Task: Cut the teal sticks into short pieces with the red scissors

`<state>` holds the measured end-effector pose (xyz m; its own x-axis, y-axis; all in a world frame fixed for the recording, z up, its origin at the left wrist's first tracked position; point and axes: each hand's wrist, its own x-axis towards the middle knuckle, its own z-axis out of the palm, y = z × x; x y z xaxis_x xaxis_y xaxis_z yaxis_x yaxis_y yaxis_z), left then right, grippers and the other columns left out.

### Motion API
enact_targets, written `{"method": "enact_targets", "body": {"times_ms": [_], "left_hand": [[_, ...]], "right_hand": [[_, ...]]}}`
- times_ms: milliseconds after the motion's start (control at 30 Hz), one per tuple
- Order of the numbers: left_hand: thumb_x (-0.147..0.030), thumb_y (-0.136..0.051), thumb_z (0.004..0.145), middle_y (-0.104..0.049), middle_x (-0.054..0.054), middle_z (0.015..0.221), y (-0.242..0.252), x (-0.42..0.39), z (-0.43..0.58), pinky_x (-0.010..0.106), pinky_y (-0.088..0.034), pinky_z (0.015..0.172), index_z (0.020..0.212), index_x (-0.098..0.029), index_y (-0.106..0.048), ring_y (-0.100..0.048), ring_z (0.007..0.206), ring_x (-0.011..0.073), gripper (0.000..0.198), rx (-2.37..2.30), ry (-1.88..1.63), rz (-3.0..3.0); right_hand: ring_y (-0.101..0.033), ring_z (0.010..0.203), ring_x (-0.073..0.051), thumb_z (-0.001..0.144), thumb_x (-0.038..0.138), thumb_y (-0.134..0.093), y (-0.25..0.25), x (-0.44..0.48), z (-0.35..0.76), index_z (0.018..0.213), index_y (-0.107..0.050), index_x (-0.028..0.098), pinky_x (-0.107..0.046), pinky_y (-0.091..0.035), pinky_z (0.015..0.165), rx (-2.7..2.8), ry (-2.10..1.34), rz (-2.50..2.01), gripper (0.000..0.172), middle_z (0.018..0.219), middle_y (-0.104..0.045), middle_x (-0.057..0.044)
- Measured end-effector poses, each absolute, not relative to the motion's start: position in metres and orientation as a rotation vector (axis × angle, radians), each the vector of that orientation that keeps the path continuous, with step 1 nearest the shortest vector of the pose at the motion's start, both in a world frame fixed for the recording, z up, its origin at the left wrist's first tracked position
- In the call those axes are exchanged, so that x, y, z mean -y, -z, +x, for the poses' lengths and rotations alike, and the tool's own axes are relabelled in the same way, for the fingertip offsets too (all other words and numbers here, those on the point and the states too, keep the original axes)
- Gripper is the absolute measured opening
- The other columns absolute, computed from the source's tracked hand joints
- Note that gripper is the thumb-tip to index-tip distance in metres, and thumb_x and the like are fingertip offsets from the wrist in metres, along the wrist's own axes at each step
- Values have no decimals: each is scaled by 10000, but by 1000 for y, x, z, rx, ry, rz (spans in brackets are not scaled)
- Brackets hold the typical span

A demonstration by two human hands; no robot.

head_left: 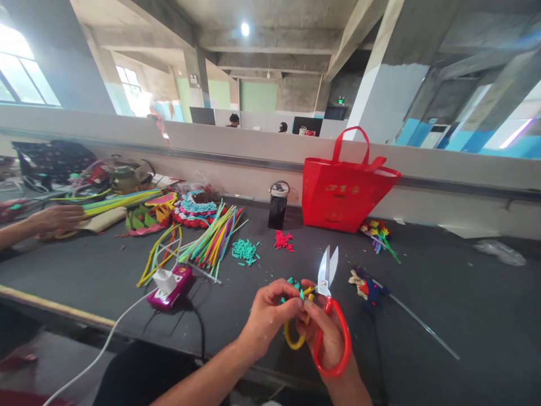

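Over the table (426, 268), curled hands (271, 309) hold scissors (324, 283) and a green piece (302, 294).

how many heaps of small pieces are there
3: a green heap beside the stems, a red heap before the cup, and green bits partly hidden by the left hand.

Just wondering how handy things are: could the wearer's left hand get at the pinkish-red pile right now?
Probably yes: the pinkish-red pile lies just ahead of the left hand, with nothing tall between. The hand seems busy, though, pinching a teal piece.
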<state>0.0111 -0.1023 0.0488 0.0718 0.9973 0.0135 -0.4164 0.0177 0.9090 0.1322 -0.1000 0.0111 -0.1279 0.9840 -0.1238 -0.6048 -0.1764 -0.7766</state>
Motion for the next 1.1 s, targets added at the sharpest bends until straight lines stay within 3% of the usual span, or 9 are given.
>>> {"method": "enact_targets", "body": {"times_ms": [200,367,500,700,1100], "left_hand": [[-266,-768,681,-659,3,612,-54,98,7,252,-451,650,694,-164,-684,-580,609,139,132,-897,-1402,810],[-257,-787,648,-632,-9,622,-58,96,0,220,-407,633,681,-150,-701,-512,591,103,141,-997,-1454,836],[-291,-782,659,-643,15,658,-57,97,0,244,-419,665,645,-146,-686,-538,645,134,174,-988,-1427,904],[-304,-752,685,-621,21,637,-54,98,-1,245,-404,635,624,-146,-674,-511,641,142,186,-1102,-1427,1056],[-275,-701,710,-627,16,642,-50,96,0,242,-422,646,623,-154,-649,-524,652,143,158,-1181,-1415,1194]], "right_hand": [[-613,575,-157,805,451,-661,9,105,131,1170,-614,201,-261,-496,520,1145,-1208,-1092,444,755,-667,-2],[-683,919,-235,840,350,-608,40,110,135,1194,-594,198,-360,-547,807,1537,-594,-1242,386,1062,-700,-84],[-653,1005,-229,892,293,-565,43,111,140,1255,-536,211,-358,-548,826,1729,-349,-1152,373,1116,-665,-98],[-629,1003,-233,915,277,-542,37,110,145,1293,-473,215,-375,-534,829,1803,-218,-1205,389,1092,-645,-96],[-641,924,-221,921,296,-525,36,112,147,1266,-491,213,-354,-533,774,1796,-189,-1251,357,1032,-650,-79]]}}
